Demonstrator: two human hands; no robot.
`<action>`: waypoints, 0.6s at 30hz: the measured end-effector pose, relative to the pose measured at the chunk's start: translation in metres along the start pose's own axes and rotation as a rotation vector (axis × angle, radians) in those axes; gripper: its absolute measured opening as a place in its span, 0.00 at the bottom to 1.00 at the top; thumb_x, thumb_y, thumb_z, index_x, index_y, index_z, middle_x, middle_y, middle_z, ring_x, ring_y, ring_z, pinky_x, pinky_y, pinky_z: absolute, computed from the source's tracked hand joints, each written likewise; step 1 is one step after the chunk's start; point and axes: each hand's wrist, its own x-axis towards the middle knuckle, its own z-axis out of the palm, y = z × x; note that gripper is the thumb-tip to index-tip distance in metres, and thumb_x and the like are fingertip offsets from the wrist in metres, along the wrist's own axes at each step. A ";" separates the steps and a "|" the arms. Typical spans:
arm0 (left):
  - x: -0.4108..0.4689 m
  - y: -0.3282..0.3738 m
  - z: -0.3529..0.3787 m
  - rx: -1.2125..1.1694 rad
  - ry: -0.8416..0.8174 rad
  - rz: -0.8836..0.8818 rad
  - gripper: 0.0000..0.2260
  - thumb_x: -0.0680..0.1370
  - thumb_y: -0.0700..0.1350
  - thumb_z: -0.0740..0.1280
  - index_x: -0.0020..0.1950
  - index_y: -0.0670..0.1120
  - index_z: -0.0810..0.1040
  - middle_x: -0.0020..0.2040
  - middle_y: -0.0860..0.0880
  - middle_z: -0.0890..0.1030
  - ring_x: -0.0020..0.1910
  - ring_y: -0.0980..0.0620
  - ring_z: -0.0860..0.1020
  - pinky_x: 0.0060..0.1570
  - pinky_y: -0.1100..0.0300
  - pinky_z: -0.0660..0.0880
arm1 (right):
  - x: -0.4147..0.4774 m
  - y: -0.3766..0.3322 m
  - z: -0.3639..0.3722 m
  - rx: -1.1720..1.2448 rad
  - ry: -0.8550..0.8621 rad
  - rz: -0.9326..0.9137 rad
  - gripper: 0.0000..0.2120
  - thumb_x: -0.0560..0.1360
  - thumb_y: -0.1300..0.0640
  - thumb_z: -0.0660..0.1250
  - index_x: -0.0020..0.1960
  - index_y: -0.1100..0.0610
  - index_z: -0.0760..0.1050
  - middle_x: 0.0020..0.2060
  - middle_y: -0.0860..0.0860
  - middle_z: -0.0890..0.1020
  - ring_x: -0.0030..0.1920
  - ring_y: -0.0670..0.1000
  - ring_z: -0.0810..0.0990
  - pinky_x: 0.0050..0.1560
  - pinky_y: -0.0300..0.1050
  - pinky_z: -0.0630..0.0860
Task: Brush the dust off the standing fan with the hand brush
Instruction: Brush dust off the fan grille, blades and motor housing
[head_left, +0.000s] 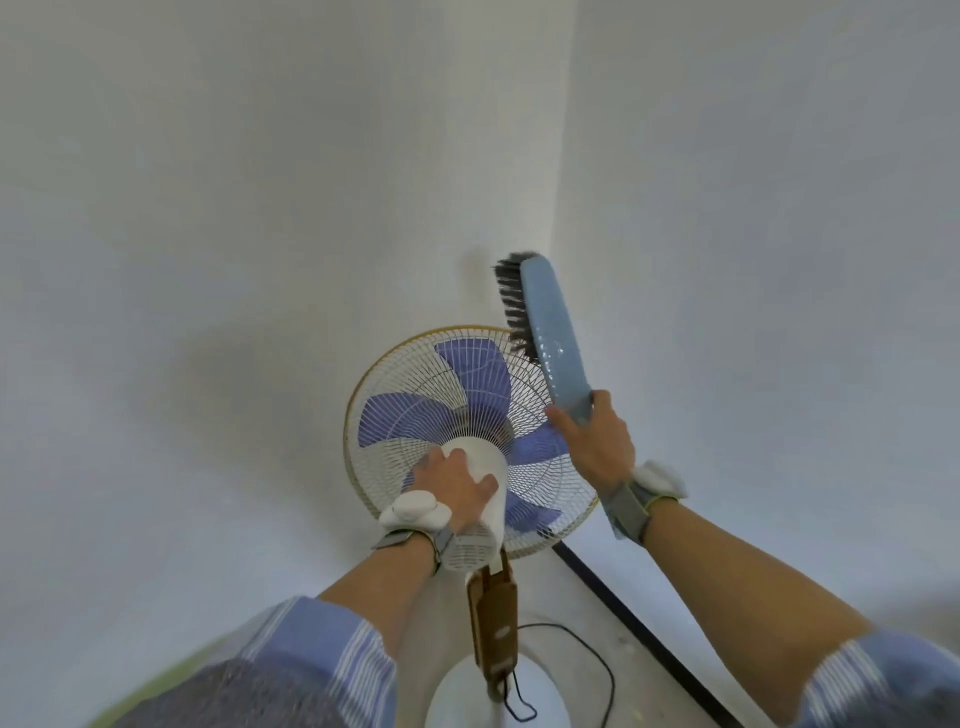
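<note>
1. Right hand (592, 441) grips the handle of the blue hand brush (553, 343), with fingers and thumb wrapped tight round it.
2. Left hand (452, 488) is curled over the white motor case (491, 462) at the back of the standing fan (540, 483) and holds it. I think this is to stop the fan from wobbling.
3. The fan stands on the floor (582, 613) in a corner between white walls (208, 208), and we look down on it from behind. Its wire cage (384, 374) has a yellow rim, and there are purple blades (478, 374) inside.
4. The brush points up and away from the right hand, with its dark bristles (511, 306) turned to the left. It is by the top right side of the cage. The lowest bristles are right at the rim, but I cannot tell if they touch it.
5. How far along is the job? I think it is in the brushing part, up at the top edge of the cage. No dust shows in the picture, so I cannot say which bits are clean.
6. As far as I can see, the rest of the cage, the motor case, the brown neck (493, 618) and the round white base (457, 696) may all need a sweep.
7. A black cord (602, 660) lies on the floor by the base, well below both hands
</note>
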 end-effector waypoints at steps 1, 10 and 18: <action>0.000 -0.002 -0.002 0.008 0.000 0.002 0.26 0.77 0.61 0.60 0.68 0.46 0.67 0.64 0.42 0.67 0.63 0.40 0.69 0.58 0.49 0.69 | 0.000 -0.003 0.004 0.062 -0.007 0.012 0.28 0.73 0.38 0.69 0.61 0.58 0.68 0.46 0.51 0.77 0.43 0.56 0.77 0.43 0.50 0.73; -0.004 -0.007 0.000 0.021 0.004 0.091 0.25 0.77 0.62 0.59 0.66 0.45 0.68 0.64 0.43 0.66 0.61 0.40 0.69 0.53 0.49 0.69 | 0.028 -0.002 -0.019 0.476 -0.001 0.302 0.25 0.72 0.40 0.72 0.40 0.63 0.73 0.31 0.59 0.75 0.28 0.56 0.74 0.30 0.50 0.75; 0.003 0.000 0.004 0.062 0.076 0.053 0.25 0.77 0.61 0.59 0.66 0.45 0.69 0.65 0.43 0.68 0.62 0.40 0.70 0.54 0.51 0.69 | 0.001 -0.006 -0.020 0.224 0.391 0.159 0.28 0.75 0.41 0.68 0.61 0.62 0.67 0.54 0.61 0.80 0.52 0.63 0.79 0.51 0.56 0.76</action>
